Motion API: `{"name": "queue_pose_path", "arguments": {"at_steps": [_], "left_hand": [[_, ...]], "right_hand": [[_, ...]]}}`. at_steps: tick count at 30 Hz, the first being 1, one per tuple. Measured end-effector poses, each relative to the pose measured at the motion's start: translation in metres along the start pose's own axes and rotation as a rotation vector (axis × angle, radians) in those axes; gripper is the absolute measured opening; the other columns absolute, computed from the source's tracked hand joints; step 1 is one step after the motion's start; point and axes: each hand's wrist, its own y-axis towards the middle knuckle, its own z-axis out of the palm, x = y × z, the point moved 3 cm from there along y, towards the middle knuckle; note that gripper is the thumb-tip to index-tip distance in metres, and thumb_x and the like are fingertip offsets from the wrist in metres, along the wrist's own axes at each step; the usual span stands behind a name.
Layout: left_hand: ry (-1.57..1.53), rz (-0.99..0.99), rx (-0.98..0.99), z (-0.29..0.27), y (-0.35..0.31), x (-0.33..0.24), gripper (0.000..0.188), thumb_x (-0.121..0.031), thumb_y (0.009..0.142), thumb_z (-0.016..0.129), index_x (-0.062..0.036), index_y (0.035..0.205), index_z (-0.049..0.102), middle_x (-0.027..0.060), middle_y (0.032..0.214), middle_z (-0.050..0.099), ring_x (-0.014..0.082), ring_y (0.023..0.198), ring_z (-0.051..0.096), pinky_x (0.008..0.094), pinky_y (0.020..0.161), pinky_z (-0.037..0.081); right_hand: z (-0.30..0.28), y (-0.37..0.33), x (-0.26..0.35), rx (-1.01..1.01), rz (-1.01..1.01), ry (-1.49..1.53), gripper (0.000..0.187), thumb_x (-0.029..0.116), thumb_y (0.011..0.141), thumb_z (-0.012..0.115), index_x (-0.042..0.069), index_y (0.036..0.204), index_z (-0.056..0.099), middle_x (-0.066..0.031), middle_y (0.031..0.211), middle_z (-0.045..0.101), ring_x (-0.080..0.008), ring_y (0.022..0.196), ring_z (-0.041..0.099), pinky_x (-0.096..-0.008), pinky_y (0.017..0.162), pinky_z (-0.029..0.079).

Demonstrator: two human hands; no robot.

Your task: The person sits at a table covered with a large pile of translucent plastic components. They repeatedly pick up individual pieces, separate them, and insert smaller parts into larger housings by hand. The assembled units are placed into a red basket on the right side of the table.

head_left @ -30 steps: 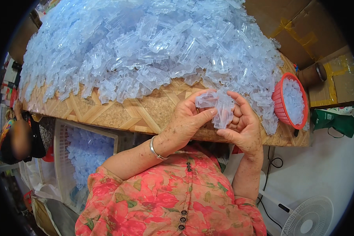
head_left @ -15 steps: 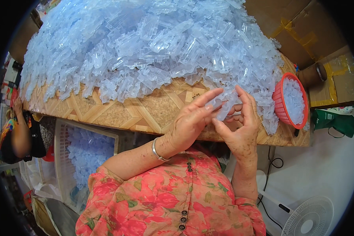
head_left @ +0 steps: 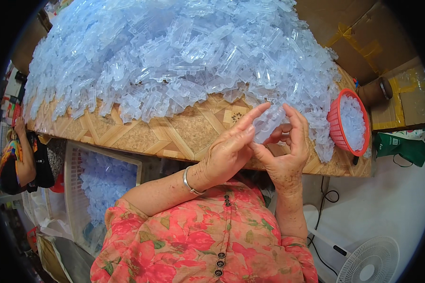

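Observation:
Between my two hands is a clear plastic piece [head_left: 268, 123], flat with rounded shapes moulded into it. My left hand [head_left: 231, 144] grips its left side between thumb and fingers. My right hand [head_left: 290, 144] pinches its right side, thumb below and index finger at the top edge. Both hands hover over the near edge of the table. Beyond them rises a large heap of similar clear bluish plastic pieces [head_left: 184, 56], its lower fringe close to my fingertips.
A red plastic basket [head_left: 334, 123] of small clear pieces stands right on the wood-patterned table [head_left: 170, 137]. A white crate [head_left: 75, 188] of similar pieces sits below left. Cardboard boxes [head_left: 406, 101] border the right; a white fan [head_left: 370, 264] is lower right. Another person's arm [head_left: 26, 155] shows far left.
The clear piece between my hands has turned, showing more of its broad face. My fingers have shifted slightly around it. At far left the other person's arm has moved a little.

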Motion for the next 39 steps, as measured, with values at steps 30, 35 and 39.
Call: {"name": "queue_pose_path", "arguments": {"at_steps": [30,35,39], "left_hand": [[0.253,0.051,-0.086,-0.005,-0.003,-0.002,0.058,-0.016,0.106,0.043,0.0005,0.158,0.024,0.0122,0.157,0.036,0.0227,0.144,0.036,0.0381,0.120,0.025],[0.342,0.054,-0.075,-0.009,-0.003,-0.004,0.057,-0.016,0.106,0.043,0.0001,0.158,0.026,0.0112,0.157,0.038,0.0210,0.143,0.038,0.0370,0.119,0.028],[0.404,0.017,-0.079,-0.013,-0.003,-0.004,0.058,-0.019,0.107,0.045,-0.0009,0.159,0.026,0.0109,0.153,0.043,0.0181,0.138,0.044,0.0336,0.115,0.033]], "right_hand": [[0.002,0.000,-0.002,0.043,-0.077,-0.008,0.085,0.007,0.062,0.087,0.006,0.139,0.052,-0.0125,0.136,0.058,-0.0155,0.078,0.065,-0.0287,0.065,0.054],[0.001,0.001,-0.002,0.039,-0.116,0.002,0.084,0.007,0.062,0.087,0.006,0.139,0.052,-0.0124,0.137,0.058,-0.0154,0.077,0.066,-0.0280,0.065,0.054],[0.002,0.000,-0.003,0.028,-0.104,-0.007,0.083,0.008,0.063,0.088,0.005,0.138,0.052,-0.0123,0.135,0.058,-0.0156,0.074,0.066,-0.0283,0.064,0.054]]}}
